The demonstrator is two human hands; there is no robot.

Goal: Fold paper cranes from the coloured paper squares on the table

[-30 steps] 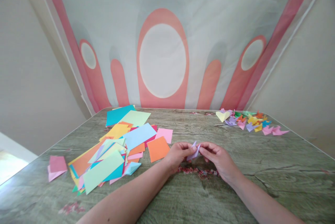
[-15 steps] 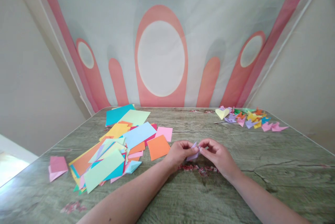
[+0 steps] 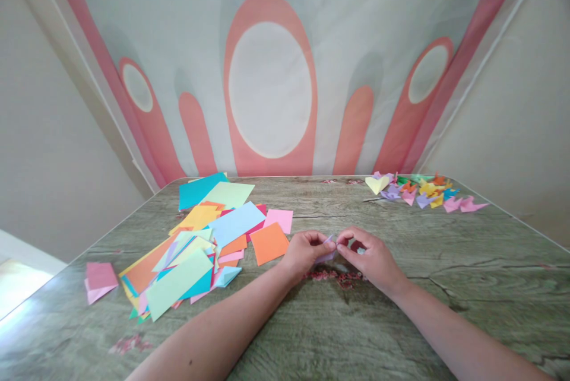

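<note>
Over the middle of the table, my left hand (image 3: 307,251) pinches a small folded piece of lilac origami paper (image 3: 326,256). My right hand (image 3: 369,253) meets it from the other side, thumb and index finger closed on the paper's right tip. Fingers cover much of the paper, so its exact folded shape is hard to make out. An orange paper square (image 3: 269,244) lies just left of my left hand, and a pink sheet (image 3: 279,220) lies behind it.
Loose coloured paper sheets (image 3: 178,286) spread in a pile on the left, with a folded pink paper (image 3: 100,280) apart from them. Several small folded paper cranes (image 3: 430,191) and a pale yellow paper heart (image 3: 376,184) sit at the back right of the wood-patterned table (image 3: 490,286).
The camera view has shifted slightly, so the wall pattern sits higher. Both hands stay together on the lilac paper, which is turned a little and shows less between the fingers.
</note>
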